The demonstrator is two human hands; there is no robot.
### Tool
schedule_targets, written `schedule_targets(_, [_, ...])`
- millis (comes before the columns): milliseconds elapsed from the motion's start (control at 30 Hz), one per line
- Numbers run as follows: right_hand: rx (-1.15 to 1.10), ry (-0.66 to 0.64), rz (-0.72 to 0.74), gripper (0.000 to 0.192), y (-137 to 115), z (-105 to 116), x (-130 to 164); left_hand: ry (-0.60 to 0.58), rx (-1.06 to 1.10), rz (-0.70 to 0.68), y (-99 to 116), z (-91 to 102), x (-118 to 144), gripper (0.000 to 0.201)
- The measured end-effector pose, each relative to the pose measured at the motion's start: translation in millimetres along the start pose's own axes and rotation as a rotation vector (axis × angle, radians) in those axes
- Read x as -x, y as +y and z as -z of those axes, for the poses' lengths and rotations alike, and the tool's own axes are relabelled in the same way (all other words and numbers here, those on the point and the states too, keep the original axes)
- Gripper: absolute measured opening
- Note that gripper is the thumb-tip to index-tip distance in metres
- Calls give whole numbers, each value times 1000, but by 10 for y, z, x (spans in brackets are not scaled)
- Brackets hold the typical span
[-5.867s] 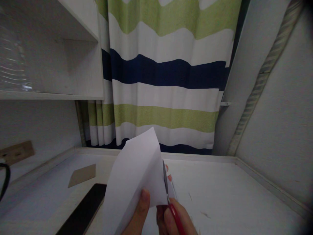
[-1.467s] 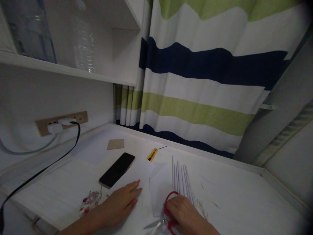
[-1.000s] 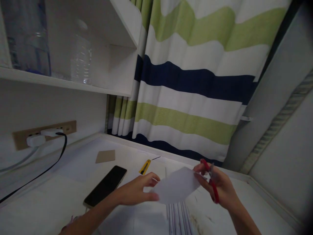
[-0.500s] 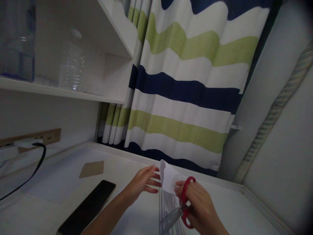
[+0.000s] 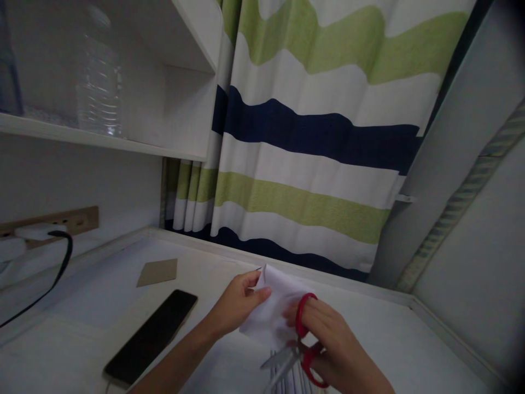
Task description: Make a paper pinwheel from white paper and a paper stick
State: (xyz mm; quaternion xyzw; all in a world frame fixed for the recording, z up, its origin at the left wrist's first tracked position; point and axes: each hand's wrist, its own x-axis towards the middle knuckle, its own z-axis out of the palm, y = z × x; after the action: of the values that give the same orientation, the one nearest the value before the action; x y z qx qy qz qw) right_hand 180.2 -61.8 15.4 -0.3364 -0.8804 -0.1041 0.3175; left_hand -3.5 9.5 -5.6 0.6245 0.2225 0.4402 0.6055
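Pinching the upper left edge of a white sheet of paper (image 5: 273, 314), the left hand (image 5: 235, 309) is seen with thumb and fingers closed on the sheet, which is held up just above the white desk (image 5: 402, 350) near the middle of the view. The right hand (image 5: 332, 350) is placed at the sheet's right side; its fingers are curled through and around the red handles of a pair of scissors (image 5: 299, 350), and its fingertips appear to be pressed against the paper as well. The scissor blades are parted slightly and are pointed down and to the left, below the sheet's lower edge, apart from the paper. A bundle of thin white strips (image 5: 291, 380) is partly seen on the desk beneath the blades. A black phone (image 5: 151, 336) is laid flat on the desk to the left of the left forearm, and a brown card (image 5: 158, 272) is set farther back beyond it. A striped curtain (image 5: 311, 153) is hung behind the desk, a clear bottle (image 5: 98, 76) is stood on the shelf at upper left, and a black cable (image 5: 45, 279) is plugged in at the wall on the left.
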Motion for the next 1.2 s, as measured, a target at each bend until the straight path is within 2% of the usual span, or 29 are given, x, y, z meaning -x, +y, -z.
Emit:
schedule_targets(100, [-132, 2, -154, 46, 26, 55, 53, -13, -51, 4, 48, 0, 35, 22])
schedule_targets(233, [-207, 107, -404, 35, 91, 60, 104, 32, -152, 1, 134, -4, 76, 18])
schedule_targets(300, [-275, 142, -509, 35, 119, 36, 102, 37, -117, 26, 154, 2, 83, 22])
schedule_targets(433, [-291, 178, -667, 34, 201, -22, 77, -122, 0, 67, 144, 16, 92, 40])
schedule_targets(533, [-233, 182, -766, 33, 355, -55, 96, -178, 35, 145, 112, 27, 92, 40])
schedule_targets(600, [-167, 144, -846, 30, 515, -83, 147, -143, 52, 169, 81, 49, 73, 33])
schedule_targets(667, [-48, 72, -947, 27, 700, -132, 232, -57, 72, 158, 42, 89, 36, 26])
schedule_targets(767, [144, -75, -1099, 23, 956, -255, 403, 101, 142, 137, -30, 155, -32, 21])
schedule_targets(867, [227, -220, -1175, 26, 1127, -405, 576, 198, 250, 147, -100, 187, -84, 20])
schedule_targets(1067, [318, -356, -1229, 27, 1276, -607, 765, 281, 419, 194, -152, 136, -102, 22])
schedule_targets(1200, [347, -403, -1233, 26, 1343, -696, 819, 272, 485, 202, -136, 73, -87, 24])
